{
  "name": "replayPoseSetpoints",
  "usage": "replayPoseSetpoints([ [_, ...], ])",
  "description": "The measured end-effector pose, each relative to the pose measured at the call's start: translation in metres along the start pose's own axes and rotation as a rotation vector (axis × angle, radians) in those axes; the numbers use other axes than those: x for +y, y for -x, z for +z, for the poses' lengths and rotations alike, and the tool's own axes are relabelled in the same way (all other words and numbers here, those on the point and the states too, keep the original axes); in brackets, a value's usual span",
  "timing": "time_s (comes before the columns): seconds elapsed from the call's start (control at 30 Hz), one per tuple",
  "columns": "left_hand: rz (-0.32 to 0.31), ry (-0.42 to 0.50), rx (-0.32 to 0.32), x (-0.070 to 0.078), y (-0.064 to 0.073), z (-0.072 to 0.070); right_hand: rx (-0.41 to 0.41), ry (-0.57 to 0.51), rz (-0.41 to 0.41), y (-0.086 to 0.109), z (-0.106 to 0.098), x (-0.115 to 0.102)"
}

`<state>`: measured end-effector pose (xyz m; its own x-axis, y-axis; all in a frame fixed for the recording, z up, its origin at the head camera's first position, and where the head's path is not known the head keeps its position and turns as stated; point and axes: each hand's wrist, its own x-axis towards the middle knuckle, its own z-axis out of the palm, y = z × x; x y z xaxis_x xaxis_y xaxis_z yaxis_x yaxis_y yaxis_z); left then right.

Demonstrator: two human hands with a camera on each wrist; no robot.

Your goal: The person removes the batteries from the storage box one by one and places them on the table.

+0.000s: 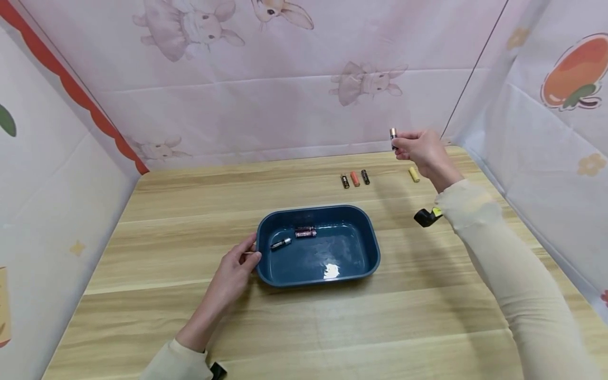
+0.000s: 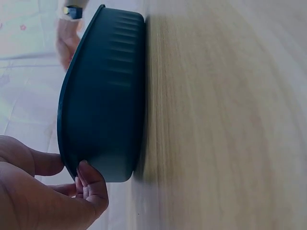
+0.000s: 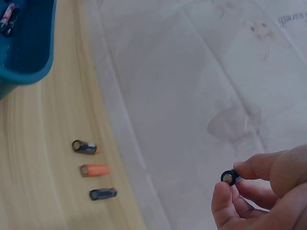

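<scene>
My right hand [image 1: 424,151] pinches a black battery with a copper-coloured end [image 1: 392,134], raised above the back right of the table; the right wrist view shows the battery [image 3: 229,178] end-on between thumb and fingers. My left hand [image 1: 234,272] grips the left rim of a dark blue basin [image 1: 318,283], thumb and fingertips on either side of its edge in the left wrist view. Inside the basin, toward its left, lie a black-and-silver battery [image 1: 281,243] and two dark reddish batteries [image 1: 305,233] side by side.
Behind the basin a black battery [image 1: 344,181], an orange battery [image 1: 355,179] and another black battery [image 1: 365,177] lie in a row. A yellow battery [image 1: 414,174] lies farther right. Printed cloth walls [image 1: 266,116] enclose the wooden table [image 1: 190,211] at back and sides.
</scene>
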<state>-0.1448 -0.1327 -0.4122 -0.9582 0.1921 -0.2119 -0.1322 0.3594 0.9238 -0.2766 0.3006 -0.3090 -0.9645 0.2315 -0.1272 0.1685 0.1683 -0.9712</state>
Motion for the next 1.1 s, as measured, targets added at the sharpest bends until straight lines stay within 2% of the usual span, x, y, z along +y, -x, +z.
replayPoseSetpoints([
  [0.23,0.013,0.006,-0.003,0.000,-0.001,0.000,0.010,0.073,0.008,-0.017,0.007,0.041],
  [0.47,0.027,0.024,-0.009,0.001,-0.001,0.000,0.034,0.169,0.087,-0.030,0.021,0.076],
  [0.67,0.004,0.022,-0.007,0.000,-0.001,0.003,0.027,0.278,0.120,-0.037,0.026,0.099],
  [0.87,-0.009,0.011,-0.003,-0.004,-0.002,0.004,0.026,0.391,0.076,-0.046,0.032,0.107],
  [1.1,-0.019,0.000,0.001,-0.003,-0.004,0.002,0.034,0.530,0.025,-0.055,0.040,0.104],
])
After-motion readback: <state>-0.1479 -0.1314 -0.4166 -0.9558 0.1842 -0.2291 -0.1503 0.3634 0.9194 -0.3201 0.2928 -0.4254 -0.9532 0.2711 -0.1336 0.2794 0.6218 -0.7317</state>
